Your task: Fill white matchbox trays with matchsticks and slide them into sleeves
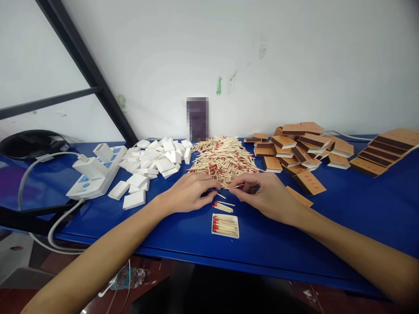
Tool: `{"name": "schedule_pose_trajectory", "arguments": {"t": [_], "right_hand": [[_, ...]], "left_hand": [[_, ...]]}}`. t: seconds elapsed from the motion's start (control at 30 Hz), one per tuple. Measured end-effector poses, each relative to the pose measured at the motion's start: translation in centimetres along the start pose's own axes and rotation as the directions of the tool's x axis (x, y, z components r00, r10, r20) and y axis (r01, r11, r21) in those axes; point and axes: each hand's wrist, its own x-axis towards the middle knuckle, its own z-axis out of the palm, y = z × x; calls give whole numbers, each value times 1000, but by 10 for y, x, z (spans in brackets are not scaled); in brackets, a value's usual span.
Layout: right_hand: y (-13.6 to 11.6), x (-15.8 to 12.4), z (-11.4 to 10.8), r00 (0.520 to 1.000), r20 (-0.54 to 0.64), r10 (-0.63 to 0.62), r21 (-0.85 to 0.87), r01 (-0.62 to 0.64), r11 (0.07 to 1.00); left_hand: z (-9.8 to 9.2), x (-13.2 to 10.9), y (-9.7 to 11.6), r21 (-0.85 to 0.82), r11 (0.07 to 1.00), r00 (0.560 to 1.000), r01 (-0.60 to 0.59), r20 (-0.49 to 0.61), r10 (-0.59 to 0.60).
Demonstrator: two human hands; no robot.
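A large heap of red-tipped matches (225, 157) lies in front of both hands. My left hand (193, 192) is at the heap's near edge, thumb and fingers curled close together; what is between their tips is too small to make out. A loose match (221, 196) lies by its thumb tip. Across from it, my right hand (266, 194) pinches a match (237, 186) between thumb and forefinger. Below the hands is a small row of matches (223, 206), heads to the left. Nearer me sits a white matchbox tray (238, 226) with several matches inside.
White inner trays (153, 159) are piled at left, beside a power strip (98, 174) with plugs and cables. Orange-brown matchbox sleeves (309, 181) are heaped at right, with a joined stack (389, 150) farther out. The blue table (183, 244) meets a white wall behind.
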Motion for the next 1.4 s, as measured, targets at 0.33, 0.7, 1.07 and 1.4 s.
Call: {"name": "schedule_pose_trajectory", "arguments": {"t": [0.33,0.7,1.07,1.4], "right_hand": [[-2,1,-2,995,-34,-99,-35,98,995],[-2,-2,-2,995,7,-97,-140,97,985],[4,-2,5,970,-57,-235,-290,209,934],[9,0,11,971,129,-203,-312,234,921]], "left_hand": [[-3,-1,-4,77,996,999,-53,3,53],[-10,-6,-11,139,990,1000,-19,25,15],[-2,1,-5,42,999,1000,-6,13,6],[-1,-1,-4,141,990,997,3,-82,8]]}}
